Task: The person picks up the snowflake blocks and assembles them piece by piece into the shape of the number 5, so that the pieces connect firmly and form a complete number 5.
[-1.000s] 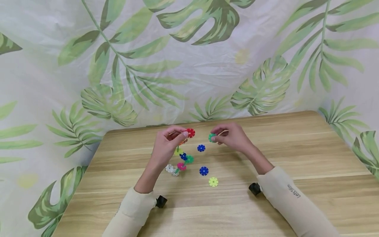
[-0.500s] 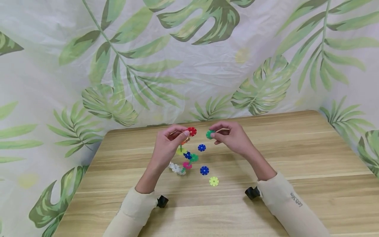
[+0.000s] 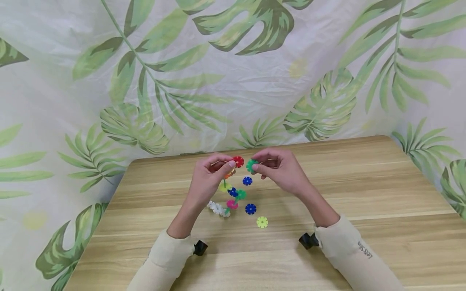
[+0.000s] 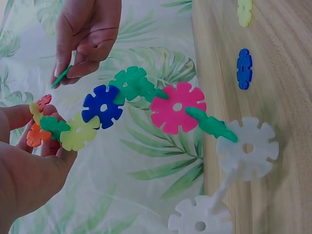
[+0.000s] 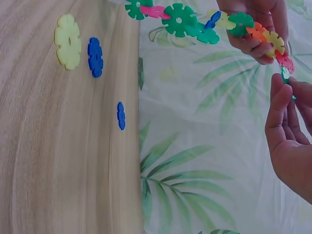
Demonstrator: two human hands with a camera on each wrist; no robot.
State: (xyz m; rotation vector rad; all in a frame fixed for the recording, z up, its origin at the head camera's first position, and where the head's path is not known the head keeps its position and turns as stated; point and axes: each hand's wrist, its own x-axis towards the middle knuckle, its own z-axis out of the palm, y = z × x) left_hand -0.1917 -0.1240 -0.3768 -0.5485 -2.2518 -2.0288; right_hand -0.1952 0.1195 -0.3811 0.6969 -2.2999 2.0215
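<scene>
My left hand (image 3: 205, 176) pinches a chain of interlocking snowflake discs near its upper end, where a red snowflake disc (image 3: 238, 161) sticks out past the fingertips. From there the chain droops through orange, yellow, blue, green and pink discs (image 4: 163, 116) to white discs (image 4: 263, 148) at its low end, close over the tabletop. Between the thumb and fingers of my right hand (image 3: 285, 167) is a loose green snowflake disc (image 3: 250, 165). It faces the red disc with a narrow gap in the head view. The left fingers partly cover the yellow and orange discs.
Two blue discs (image 3: 250, 209) and a pale yellow disc (image 3: 262, 222) lie flat on the wooden table (image 3: 346, 250), right of the chain. A leaf-patterned cloth (image 3: 255, 93) hangs behind the far edge. Each sleeve has a black wrist camera (image 3: 308, 240).
The right hand has moved left, bringing the green disc close to the red one. The left hand and the hanging chain have shifted slightly right. The loose discs lie as before.
</scene>
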